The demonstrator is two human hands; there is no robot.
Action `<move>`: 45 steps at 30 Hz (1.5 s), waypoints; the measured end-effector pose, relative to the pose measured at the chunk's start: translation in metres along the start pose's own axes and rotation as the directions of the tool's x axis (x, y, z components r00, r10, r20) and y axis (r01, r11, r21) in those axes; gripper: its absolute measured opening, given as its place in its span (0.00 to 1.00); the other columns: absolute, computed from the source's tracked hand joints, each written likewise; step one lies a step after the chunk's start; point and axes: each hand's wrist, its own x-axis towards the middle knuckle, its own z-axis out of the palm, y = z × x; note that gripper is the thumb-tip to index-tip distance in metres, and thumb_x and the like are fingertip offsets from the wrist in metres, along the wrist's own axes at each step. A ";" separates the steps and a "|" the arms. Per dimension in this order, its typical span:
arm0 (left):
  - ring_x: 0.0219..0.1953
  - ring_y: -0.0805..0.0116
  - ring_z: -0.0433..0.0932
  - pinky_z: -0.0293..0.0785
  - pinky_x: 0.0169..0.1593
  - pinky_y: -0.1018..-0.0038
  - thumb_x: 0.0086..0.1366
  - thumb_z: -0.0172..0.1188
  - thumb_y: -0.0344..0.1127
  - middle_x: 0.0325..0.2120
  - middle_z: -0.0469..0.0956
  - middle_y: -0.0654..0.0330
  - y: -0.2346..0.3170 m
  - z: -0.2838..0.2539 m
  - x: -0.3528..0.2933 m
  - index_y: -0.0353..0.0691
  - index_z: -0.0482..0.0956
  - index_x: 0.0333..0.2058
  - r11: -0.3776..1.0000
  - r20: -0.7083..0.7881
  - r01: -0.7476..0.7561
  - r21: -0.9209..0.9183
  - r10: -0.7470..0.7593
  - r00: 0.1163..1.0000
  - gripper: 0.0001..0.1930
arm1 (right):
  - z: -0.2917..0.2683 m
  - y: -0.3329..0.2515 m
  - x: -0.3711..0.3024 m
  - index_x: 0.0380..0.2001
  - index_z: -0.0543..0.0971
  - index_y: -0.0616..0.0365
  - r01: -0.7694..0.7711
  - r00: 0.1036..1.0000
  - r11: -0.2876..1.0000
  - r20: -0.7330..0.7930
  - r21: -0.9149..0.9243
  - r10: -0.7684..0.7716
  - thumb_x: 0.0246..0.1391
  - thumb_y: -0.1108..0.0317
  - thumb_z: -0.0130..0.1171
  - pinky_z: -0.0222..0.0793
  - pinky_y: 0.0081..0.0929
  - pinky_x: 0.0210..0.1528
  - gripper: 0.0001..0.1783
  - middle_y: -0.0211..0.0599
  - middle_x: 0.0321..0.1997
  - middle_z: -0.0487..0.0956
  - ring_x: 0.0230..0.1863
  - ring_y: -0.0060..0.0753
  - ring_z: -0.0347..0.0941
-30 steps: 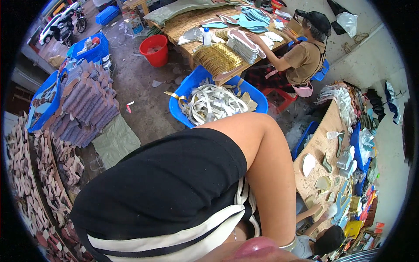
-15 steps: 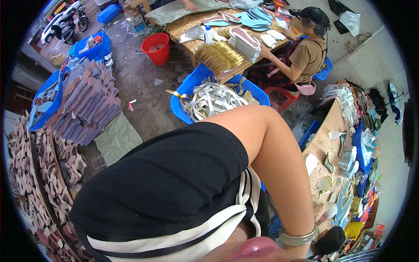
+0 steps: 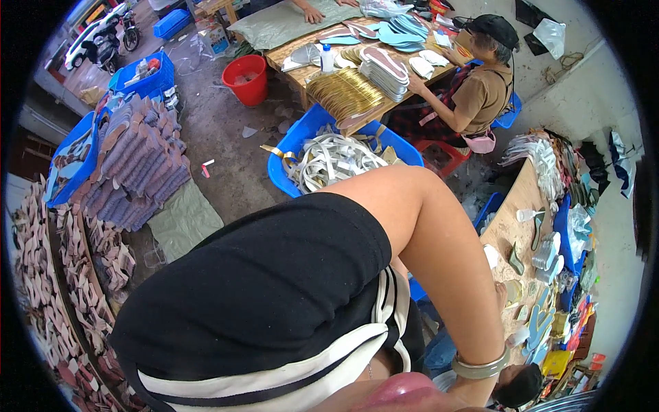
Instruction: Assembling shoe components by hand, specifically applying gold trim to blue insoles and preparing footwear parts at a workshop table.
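My raised, bent left arm, in a black sleeve (image 3: 254, 275) with white stripes, fills the middle of the view. Its bare forearm (image 3: 449, 268) folds back down to a wrist with a pale green bangle (image 3: 480, 367). Beyond that wrist, the left hand is cut off by the lower edge. My right hand does not show. Just past my elbow stands a blue basket (image 3: 281, 172) of white and gold straps (image 3: 336, 161). Neither hand is seen touching anything.
At the far wooden table (image 3: 292, 69), a person in a brown shirt (image 3: 473, 96) handles shoe insoles (image 3: 384, 72); another's hand (image 3: 314, 14) rests on a green sheet. A red bucket (image 3: 245, 81) and stacked purple pieces (image 3: 141, 154) stand left. A capped person (image 3: 518, 386) is lower right.
My forearm and bangle have shifted slightly right. At the far table another person's hands now show more clearly on the sheet. A hand has appeared beside my forearm at the right table.
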 end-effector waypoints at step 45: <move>0.32 0.69 0.74 0.69 0.37 0.76 0.58 0.56 0.28 0.29 0.75 0.60 0.267 0.031 -0.320 0.34 0.76 0.30 -0.123 0.128 0.887 -0.444 -0.989 -0.073 0.04 | -0.109 -0.073 -0.091 0.44 0.77 0.61 0.093 0.646 0.789 -0.640 0.608 0.416 0.58 0.62 0.52 0.46 0.12 0.21 0.16 0.17 0.19 0.62 0.19 0.11 0.53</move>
